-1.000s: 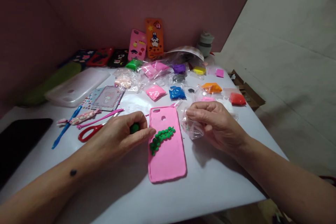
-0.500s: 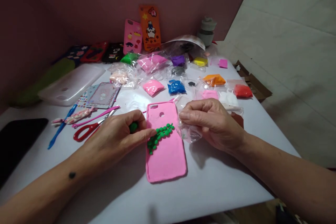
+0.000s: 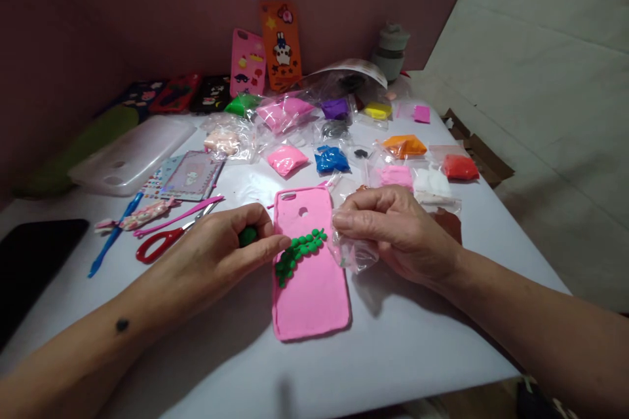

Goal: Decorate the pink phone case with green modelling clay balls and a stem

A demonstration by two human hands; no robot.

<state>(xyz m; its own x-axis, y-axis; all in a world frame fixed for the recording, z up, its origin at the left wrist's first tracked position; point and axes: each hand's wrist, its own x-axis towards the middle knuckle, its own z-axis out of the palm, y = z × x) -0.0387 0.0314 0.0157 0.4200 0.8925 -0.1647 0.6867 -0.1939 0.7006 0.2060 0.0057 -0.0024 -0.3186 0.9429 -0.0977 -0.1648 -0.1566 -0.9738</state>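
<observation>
While left grip (image 3: 223,236) clasps green clay (image 3: 248,236) | right grip (image 3: 396,219) pinches bag (image 3: 358,255) | card print (image 3: 191,175) illegible

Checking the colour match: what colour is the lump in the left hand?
Green; the lump shows best in the head view.

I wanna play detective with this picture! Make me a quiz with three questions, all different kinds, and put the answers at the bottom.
1. Which hand is pinching the clear plastic bag?
2. True or false: the red-handled scissors lie to the left of the nearest pink phone case.
3. Fill in the gap: the little balls across that case are coloured ____.

Key:
1. The right hand.
2. True.
3. Green.
</observation>
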